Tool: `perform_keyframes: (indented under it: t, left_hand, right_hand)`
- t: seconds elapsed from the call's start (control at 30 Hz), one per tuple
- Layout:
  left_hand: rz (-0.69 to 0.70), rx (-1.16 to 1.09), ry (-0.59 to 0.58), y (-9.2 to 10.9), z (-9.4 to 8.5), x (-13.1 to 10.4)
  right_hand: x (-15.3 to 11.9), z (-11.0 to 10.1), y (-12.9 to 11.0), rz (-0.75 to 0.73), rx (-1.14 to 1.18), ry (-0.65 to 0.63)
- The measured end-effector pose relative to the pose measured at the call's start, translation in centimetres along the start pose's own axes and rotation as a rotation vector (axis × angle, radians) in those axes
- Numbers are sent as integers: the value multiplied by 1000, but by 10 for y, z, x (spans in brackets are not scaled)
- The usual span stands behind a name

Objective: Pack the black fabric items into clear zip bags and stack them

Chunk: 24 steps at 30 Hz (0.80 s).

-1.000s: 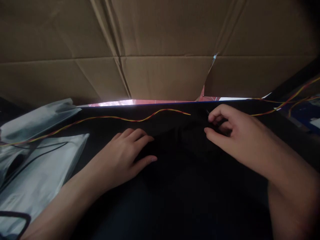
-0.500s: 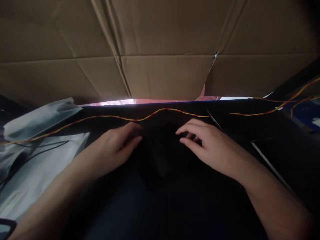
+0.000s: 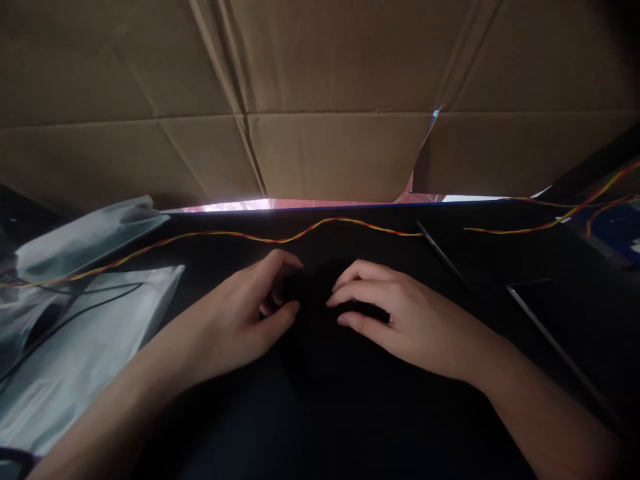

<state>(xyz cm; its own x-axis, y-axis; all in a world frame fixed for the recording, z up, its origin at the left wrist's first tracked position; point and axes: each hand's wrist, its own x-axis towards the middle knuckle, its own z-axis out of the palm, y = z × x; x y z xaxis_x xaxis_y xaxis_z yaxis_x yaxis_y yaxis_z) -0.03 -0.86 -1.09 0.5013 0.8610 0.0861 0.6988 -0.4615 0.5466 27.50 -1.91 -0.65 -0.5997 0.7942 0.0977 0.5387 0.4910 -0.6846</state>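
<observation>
My left hand (image 3: 257,303) hovers or rests over the dark surface (image 3: 320,413) near the middle, its fingers curved and the thumb apart from them, with nothing visible between them. Facing it from the right is my right hand (image 3: 385,310), fingers loosely bent and spread, also holding nothing that I can see. A dark gap separates the fingertips of the two hands. Beyond them a twisted red and yellow wire (image 3: 270,239) runs across the surface, touching neither hand. Whether something black lies between the hands is too dark to tell.
Clear plastic bags (image 3: 90,237) and a black cable (image 3: 107,303) lie at the left. Two dark flat objects with pale edges are at the right, one a thin slab (image 3: 555,333). A brown cardboard sheet (image 3: 330,153) stands across the back. More wire (image 3: 530,230) is at the right.
Both hands have come lower and nearer to the person, and my right hand has moved left, narrowing the gap between them. The view has shifted slightly.
</observation>
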Motion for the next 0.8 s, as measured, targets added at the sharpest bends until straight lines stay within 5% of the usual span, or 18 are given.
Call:
perform_keyframes:
  t: [0.13, 0.33, 0.47, 0.67, 0.8]
  left_hand:
    - [229, 189, 184, 19, 5, -2]
    - [297, 184, 85, 17, 29, -3]
    - [264, 168, 128, 12, 25, -1]
    - [289, 234, 246, 24, 2, 3]
    - [327, 400, 141, 24, -16, -8]
  right_hand:
    - [0, 5, 4, -75, -161, 104]
    - [-1, 41, 7, -106, -274, -72]
    - [1, 37, 1, -75, -213, -40]
    - [7, 1, 9, 1, 10, 509]
    - [11, -1, 22, -22, 15, 616]
